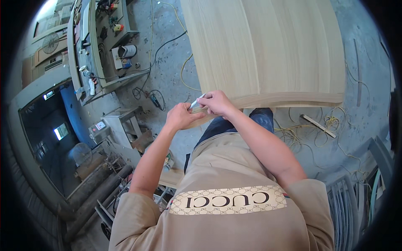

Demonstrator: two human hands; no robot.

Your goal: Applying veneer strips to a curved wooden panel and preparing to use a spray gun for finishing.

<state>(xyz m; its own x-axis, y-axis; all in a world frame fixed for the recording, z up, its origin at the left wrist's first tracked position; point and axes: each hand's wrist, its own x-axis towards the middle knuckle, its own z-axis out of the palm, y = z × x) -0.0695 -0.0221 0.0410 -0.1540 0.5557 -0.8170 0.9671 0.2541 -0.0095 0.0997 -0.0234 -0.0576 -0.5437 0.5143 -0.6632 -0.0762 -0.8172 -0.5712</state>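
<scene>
A long wooden strip (pixel 289 98) runs along the near edge of a large pale wood-grain panel (pixel 268 46), its left end reaching past the panel's corner. My left hand (pixel 180 116) is closed around that left end, the thumb lying along the wood. Just to the right, my right hand (pixel 216 103) pinches a slim silver-white, pen-like tool (pixel 196 101) over the strip. The tool slants toward my left hand, and its tip is hidden by the fingers there. Its exact kind is too small to make out.
A workbench (pixel 119 79) with tools and a can stands at the left. Yellow cords (pixel 293 136) and a wooden stick (pixel 319 126) lie on the floor at the right. A black cable with a dark tool (pixel 155 100) is left of my hands. Grey curved parts (pixel 343 209) stack at lower right.
</scene>
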